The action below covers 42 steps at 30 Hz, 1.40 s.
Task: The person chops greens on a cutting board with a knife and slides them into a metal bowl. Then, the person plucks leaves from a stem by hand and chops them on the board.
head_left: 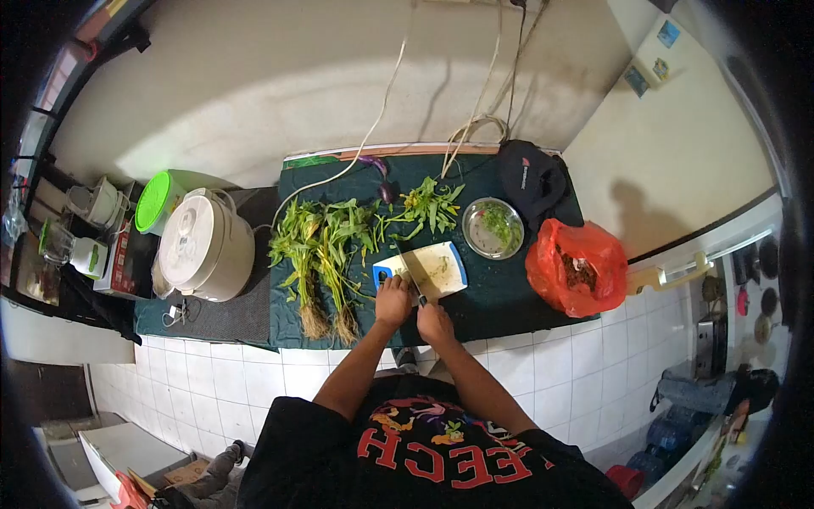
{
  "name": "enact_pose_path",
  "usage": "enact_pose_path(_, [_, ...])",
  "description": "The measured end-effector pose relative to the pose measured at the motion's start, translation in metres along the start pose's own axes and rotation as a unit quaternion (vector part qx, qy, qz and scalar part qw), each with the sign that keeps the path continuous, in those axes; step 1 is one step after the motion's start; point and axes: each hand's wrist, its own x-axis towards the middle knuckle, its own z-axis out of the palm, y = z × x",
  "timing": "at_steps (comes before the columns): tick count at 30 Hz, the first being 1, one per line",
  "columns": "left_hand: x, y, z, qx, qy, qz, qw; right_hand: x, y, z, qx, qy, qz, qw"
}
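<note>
My right hand [435,323] is closed around the handle of a kitchen knife [412,276], whose blade points away from me across a white cutting board [445,265] with blue ends. At the board's near left edge, my left hand [393,302] is closed beside the blade, its fingers curled down; what they hold is hidden. Bits of chopped greens lie on the board. Just beyond it sits a small heap of leafy greens [431,206]. To the left lie two bunches of leafy greens [339,242] with roots on. A steel bowl [492,246] with cut greens stands right of the board.
A red plastic bag [547,265] with brownish contents stands open at the table's right, near a black cap [532,180]. Purple eggplants [381,176] lie at the back. A white rice cooker [208,246] and a green-lidded container [154,204] stand left. Cables hang down the wall.
</note>
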Motion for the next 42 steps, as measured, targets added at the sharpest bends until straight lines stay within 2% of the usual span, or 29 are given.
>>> enact_pose_path(2, [0.001, 0.003, -0.005, -0.004, -0.012, 0.001, 1.000, 0.001, -0.001, -0.003, -0.009, -0.018, -0.021, 1.000])
enact_pose_path(8, [0.002, 0.000, -0.001, -0.026, -0.020, -0.002, 0.999, -0.016, 0.000, 0.006, 0.004, 0.033, -0.029, 0.999])
enact_pose_path(10, [0.002, -0.003, 0.000, -0.040, -0.023, -0.003, 0.999, -0.007, -0.007, -0.003, -0.002, -0.058, 0.022, 0.998])
enact_pose_path(11, [0.000, -0.005, 0.001, -0.054, -0.026, -0.006, 0.998, -0.009, -0.010, -0.005, -0.001, -0.058, 0.023, 0.998])
enact_pose_path(17, [0.001, 0.001, -0.009, -0.088, -0.022, -0.037, 0.995, -0.015, -0.001, 0.013, 0.033, 0.022, 0.019, 0.999])
enact_pose_path(19, [0.002, 0.000, -0.013, -0.083, -0.020, -0.030, 0.996, -0.015, 0.000, 0.009, -0.008, 0.042, -0.073, 0.996])
enact_pose_path(22, [0.005, 0.002, -0.018, -0.105, -0.026, -0.045, 0.993, -0.003, -0.007, -0.010, 0.001, -0.006, -0.017, 1.000])
enact_pose_path(23, [0.006, 0.002, -0.021, -0.130, -0.036, -0.068, 0.989, -0.005, -0.008, -0.017, 0.001, -0.005, -0.017, 1.000])
enact_pose_path(27, [0.021, -0.007, -0.047, -0.177, -0.053, -0.043, 0.982, -0.024, 0.015, -0.041, 0.045, 0.003, -0.062, 0.997])
enact_pose_path(29, [0.026, -0.018, -0.048, -0.247, 0.036, -0.002, 0.968, -0.045, 0.031, -0.048, 0.050, 0.019, -0.077, 0.996])
enact_pose_path(31, [0.029, -0.026, -0.045, -0.266, 0.072, -0.013, 0.961, -0.063, 0.041, -0.058, 0.006, -0.030, 0.006, 1.000])
enact_pose_path(33, [0.031, -0.033, -0.043, -0.352, 0.073, -0.121, 0.925, -0.080, 0.051, -0.063, 0.011, -0.048, -0.002, 0.999])
enact_pose_path(35, [0.031, -0.039, -0.044, -0.322, 0.098, -0.108, 0.935, -0.088, 0.061, -0.061, 0.017, -0.068, -0.011, 0.997])
enact_pose_path(37, [0.030, -0.038, -0.056, -0.218, 0.072, -0.158, 0.960, -0.089, 0.067, -0.056, -0.008, -0.121, -0.033, 0.992])
enact_pose_path(41, [0.026, -0.033, -0.059, -0.191, 0.026, -0.179, 0.965, -0.085, 0.068, -0.048, -0.030, -0.073, -0.037, 0.996])
enact_pose_path(42, [0.026, -0.033, -0.055, -0.200, 0.025, -0.150, 0.968, -0.080, 0.066, -0.049, -0.032, -0.059, -0.026, 0.997])
